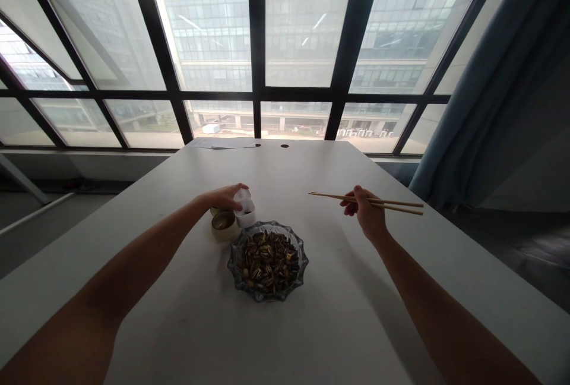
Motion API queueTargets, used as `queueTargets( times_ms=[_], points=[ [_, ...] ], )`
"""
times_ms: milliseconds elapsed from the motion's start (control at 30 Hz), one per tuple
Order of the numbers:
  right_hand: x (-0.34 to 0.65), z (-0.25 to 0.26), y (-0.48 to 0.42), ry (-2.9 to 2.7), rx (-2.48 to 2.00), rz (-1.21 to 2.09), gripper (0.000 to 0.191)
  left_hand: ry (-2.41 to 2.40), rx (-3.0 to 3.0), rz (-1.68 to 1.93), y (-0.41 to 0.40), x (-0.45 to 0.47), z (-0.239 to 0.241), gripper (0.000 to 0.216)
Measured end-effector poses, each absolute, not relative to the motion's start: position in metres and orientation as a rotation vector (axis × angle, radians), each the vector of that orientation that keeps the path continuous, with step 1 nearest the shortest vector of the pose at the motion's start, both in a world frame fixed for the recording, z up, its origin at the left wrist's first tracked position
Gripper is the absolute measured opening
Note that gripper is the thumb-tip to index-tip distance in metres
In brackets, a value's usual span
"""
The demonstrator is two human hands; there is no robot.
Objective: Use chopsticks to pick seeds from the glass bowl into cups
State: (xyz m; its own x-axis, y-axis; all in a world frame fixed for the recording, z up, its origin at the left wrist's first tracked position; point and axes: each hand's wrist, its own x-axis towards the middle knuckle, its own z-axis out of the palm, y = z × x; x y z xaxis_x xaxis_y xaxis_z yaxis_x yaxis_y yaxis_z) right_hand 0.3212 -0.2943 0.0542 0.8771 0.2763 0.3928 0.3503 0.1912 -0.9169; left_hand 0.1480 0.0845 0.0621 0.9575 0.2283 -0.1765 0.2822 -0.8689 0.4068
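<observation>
My left hand (226,196) reaches to the cluster of small cups left of centre, its fingers closed round the rear white cup (243,194). In front of that cup stands another white cup (247,217), with something dark inside. A tan cup (225,230) sits beside it, and part of one more shows under my wrist. My right hand (367,214) grips a pair of wooden chopsticks (403,203) above the table, tips pointing left. Between my arms rests a scalloped glass bowl (268,297) filled with striped seeds (267,260), which look like sunflower seeds.
The white table (285,343) stretches away toward large dark-framed windows (294,94). Papers (222,142) lie at its far left edge, near two dark round holes. A blue curtain (472,106) hangs on the right.
</observation>
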Motion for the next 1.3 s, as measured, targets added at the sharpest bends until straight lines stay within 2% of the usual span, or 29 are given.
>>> queueTargets(
  times_ms=[833, 1067, 1300],
  points=[
    [0.316, 0.054, -0.290, -0.585, -1.431, -0.033, 0.056, 0.368, 2.644, -0.222, 0.061, 0.122, 0.070, 0.103],
    [0.302, 0.056, -0.283, -0.621, -1.401, -0.020, 0.056, 0.371, 2.586, 0.111, 0.077, 0.103, 0.057, 0.089],
    [0.248, 0.068, -0.263, -0.768, -1.320, 0.076, 0.053, 0.352, 2.015, 0.303, 0.096, 0.060, 0.014, 0.083]
  ],
)
